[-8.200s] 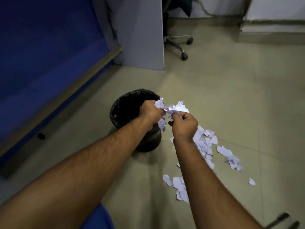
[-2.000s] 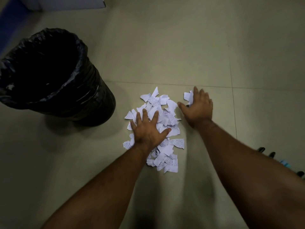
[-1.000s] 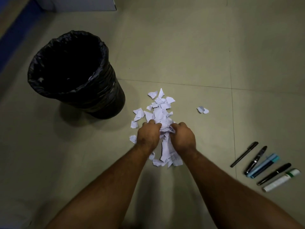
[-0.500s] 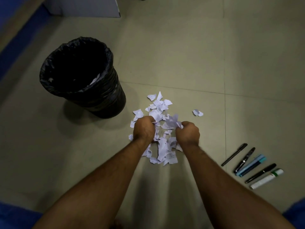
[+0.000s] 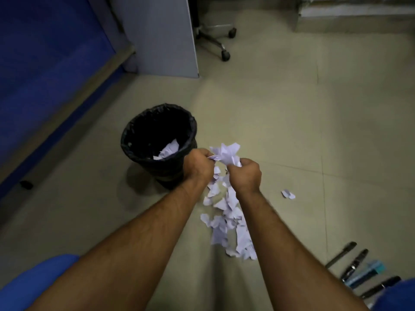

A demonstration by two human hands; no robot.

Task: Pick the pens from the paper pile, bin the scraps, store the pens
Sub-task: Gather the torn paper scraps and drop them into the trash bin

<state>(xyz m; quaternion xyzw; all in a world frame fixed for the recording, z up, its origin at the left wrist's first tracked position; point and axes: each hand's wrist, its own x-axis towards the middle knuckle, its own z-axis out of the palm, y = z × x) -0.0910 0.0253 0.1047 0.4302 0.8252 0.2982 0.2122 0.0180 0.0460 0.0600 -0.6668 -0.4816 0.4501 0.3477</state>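
Scraps [image 5: 225,153] of white paper are bunched between both hands: the left hand [image 5: 197,164] and right hand [image 5: 246,173] are each clenched around the wad, raised just right of the black-lined bin [image 5: 134,142]. More torn paper [image 5: 167,150] lies inside the bin. Beneath the wrists a loose paper pile [image 5: 229,221] is strewn over the tiled floor [image 5: 314,131], with 1 stray piece [image 5: 288,194] apart to the right. Pens [image 5: 359,270] lie side by side on the floor at lower right.
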